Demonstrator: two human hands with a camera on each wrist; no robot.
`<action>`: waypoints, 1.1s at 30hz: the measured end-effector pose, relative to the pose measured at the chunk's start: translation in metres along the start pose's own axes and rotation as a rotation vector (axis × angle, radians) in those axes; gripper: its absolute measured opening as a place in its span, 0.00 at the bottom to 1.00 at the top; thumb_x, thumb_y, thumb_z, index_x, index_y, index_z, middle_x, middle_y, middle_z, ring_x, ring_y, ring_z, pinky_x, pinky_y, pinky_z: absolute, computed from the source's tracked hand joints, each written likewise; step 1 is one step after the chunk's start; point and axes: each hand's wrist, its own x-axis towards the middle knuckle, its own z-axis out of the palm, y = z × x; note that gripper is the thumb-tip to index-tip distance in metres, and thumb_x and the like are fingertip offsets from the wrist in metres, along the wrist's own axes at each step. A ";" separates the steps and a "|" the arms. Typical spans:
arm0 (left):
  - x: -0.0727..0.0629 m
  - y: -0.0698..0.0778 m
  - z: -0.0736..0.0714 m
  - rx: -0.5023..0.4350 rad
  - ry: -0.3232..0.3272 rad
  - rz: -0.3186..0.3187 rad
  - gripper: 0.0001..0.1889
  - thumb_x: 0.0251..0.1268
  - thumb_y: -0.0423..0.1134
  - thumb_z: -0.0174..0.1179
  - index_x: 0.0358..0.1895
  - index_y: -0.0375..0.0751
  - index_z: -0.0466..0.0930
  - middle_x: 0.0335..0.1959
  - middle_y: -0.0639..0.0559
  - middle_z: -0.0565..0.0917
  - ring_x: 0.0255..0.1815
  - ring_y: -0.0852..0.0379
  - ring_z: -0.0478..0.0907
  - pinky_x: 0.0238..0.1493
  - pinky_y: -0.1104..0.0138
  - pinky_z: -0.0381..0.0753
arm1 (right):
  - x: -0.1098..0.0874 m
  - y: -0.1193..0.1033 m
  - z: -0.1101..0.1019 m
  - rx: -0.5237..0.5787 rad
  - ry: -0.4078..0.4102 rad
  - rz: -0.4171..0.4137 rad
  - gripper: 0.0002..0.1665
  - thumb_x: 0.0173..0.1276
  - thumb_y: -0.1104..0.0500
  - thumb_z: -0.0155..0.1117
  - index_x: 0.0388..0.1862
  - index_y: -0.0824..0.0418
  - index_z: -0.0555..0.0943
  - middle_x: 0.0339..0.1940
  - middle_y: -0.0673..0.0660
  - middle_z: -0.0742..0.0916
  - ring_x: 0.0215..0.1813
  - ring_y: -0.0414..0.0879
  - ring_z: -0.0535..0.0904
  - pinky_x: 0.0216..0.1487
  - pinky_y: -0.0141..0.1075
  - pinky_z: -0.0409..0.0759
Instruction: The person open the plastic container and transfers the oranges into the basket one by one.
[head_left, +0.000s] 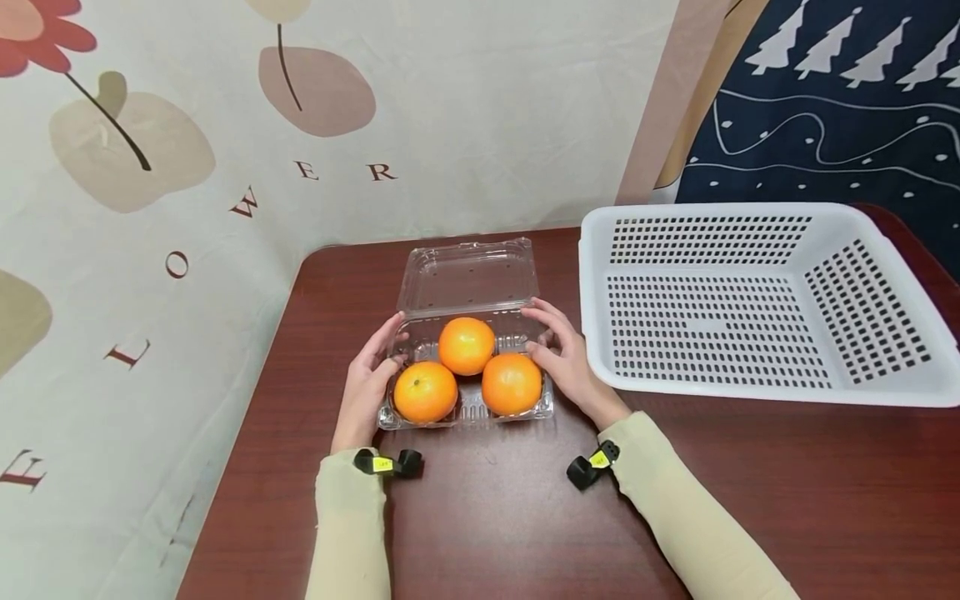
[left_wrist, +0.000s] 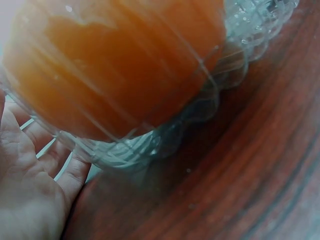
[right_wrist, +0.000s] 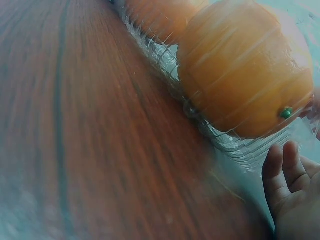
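The clear plastic hinged container (head_left: 474, 410) stands on the dark red wood-grain worktop (head_left: 480, 508), its lid (head_left: 471, 279) folded back, apparently for access; bare left hand (head_left: 369, 383) and right hand (head_left: 567, 358) flank it, each grip relaxed, probably steadying the sides around three round orange fruits (head_left: 467, 346).

Indoor room, homelike on my feed, exact kind unclear: one red-brown table (head_left: 480, 517); one pale cloth (head_left: 480, 108), flower (head_left: 62, 35) and lettering (head_left: 381, 172); one navy cloth (head_left: 892, 143), white trees (head_left: 877, 60).
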 end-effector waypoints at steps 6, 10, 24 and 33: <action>0.001 0.000 0.001 -0.022 0.007 0.002 0.28 0.61 0.24 0.42 0.65 0.47 0.61 0.64 0.53 0.65 0.61 0.51 0.62 0.53 0.75 0.68 | 0.000 -0.001 -0.001 -0.006 0.003 0.000 0.23 0.57 0.73 0.55 0.54 0.72 0.70 0.64 0.70 0.64 0.30 0.47 0.66 0.38 0.35 0.66; 0.001 -0.001 0.001 -0.032 0.008 0.008 0.28 0.62 0.24 0.42 0.65 0.47 0.61 0.64 0.53 0.65 0.61 0.51 0.62 0.54 0.73 0.68 | 0.000 0.000 -0.001 0.005 0.003 0.007 0.22 0.59 0.72 0.54 0.54 0.72 0.71 0.64 0.69 0.63 0.30 0.46 0.67 0.34 0.32 0.69; 0.001 -0.001 0.000 -0.098 0.054 -0.009 0.27 0.63 0.25 0.42 0.67 0.44 0.56 0.63 0.45 0.66 0.63 0.49 0.60 0.53 0.74 0.69 | -0.001 -0.003 0.000 0.054 -0.004 0.016 0.19 0.61 0.71 0.53 0.52 0.74 0.71 0.64 0.69 0.63 0.58 0.63 0.65 0.53 0.57 0.64; 0.000 -0.001 -0.001 -0.133 0.059 -0.024 0.27 0.65 0.28 0.45 0.67 0.43 0.55 0.62 0.45 0.67 0.63 0.51 0.61 0.54 0.73 0.68 | -0.003 -0.011 0.001 -0.027 -0.009 0.046 0.18 0.62 0.67 0.54 0.52 0.69 0.72 0.67 0.62 0.61 0.67 0.54 0.55 0.62 0.51 0.59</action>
